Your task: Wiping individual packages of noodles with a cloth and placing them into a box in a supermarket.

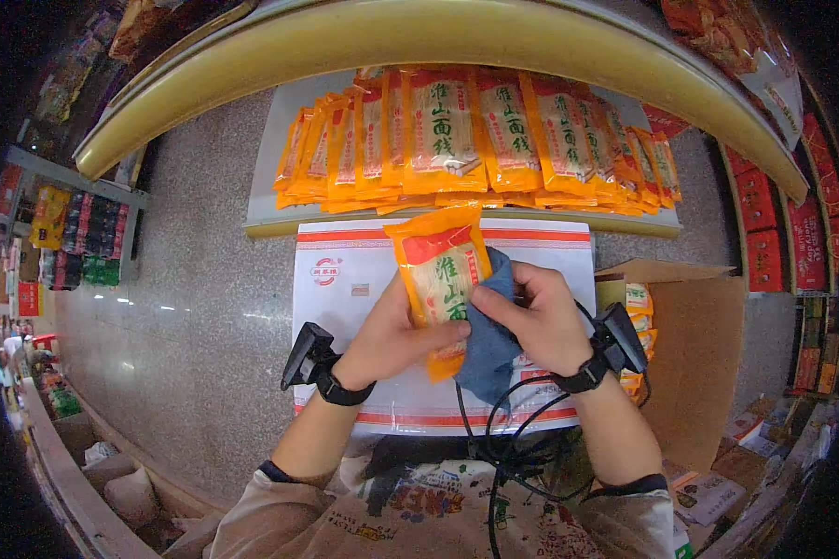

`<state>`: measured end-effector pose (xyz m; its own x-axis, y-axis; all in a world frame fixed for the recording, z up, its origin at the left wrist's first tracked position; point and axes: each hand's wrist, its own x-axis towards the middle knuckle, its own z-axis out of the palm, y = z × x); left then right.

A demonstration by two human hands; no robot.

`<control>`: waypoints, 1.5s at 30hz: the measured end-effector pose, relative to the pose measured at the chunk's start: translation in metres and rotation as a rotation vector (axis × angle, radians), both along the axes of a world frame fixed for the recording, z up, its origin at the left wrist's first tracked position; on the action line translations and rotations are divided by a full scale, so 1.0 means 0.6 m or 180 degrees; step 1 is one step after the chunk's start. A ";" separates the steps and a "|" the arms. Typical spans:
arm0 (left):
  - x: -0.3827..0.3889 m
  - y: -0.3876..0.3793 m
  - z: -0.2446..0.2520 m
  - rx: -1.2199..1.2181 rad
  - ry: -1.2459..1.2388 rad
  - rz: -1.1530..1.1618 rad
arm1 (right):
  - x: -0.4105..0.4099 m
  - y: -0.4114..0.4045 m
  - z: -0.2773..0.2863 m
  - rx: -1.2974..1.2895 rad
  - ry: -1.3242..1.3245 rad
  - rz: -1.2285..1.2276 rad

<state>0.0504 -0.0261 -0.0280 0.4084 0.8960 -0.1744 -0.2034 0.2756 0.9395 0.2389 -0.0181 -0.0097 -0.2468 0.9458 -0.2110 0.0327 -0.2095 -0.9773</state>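
In my left hand (409, 332) is an orange plastic packet of thin noodles (442, 269), tilted, its lower half between fingers and thumb. My right hand (542, 314) grips a blue cloth (493, 342) against the packet's right edge; the fingers behind the cloth are hidden. Both are above a white cardboard box (349, 321) with red bands. Just beyond it, many similar noodle packets (444, 133) stand overlapping in rows on a shelf (273, 168). Each wrist wears a black strap with a device on it.
An open brown carton (692, 370) with more orange packets stands at the right. A yellow shelf edge (433, 42) arches over the packets. Black cables (493, 454) hang in loops below my right wrist. Shelves with packaged goods (87, 237) stand at the left, red boxes (762, 244) at the right.
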 end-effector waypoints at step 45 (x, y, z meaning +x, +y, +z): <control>-0.056 0.027 0.037 -0.0256 -0.0179 0.0630 | 0.017 0.006 0.017 -0.0545 0.0497 0.0741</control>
<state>0.0168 -0.0101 -0.0061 0.2371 0.9437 -0.2305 -0.3125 0.2988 0.9017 0.2490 -0.0145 0.0006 -0.4942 0.8142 -0.3047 -0.0485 -0.3758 -0.9254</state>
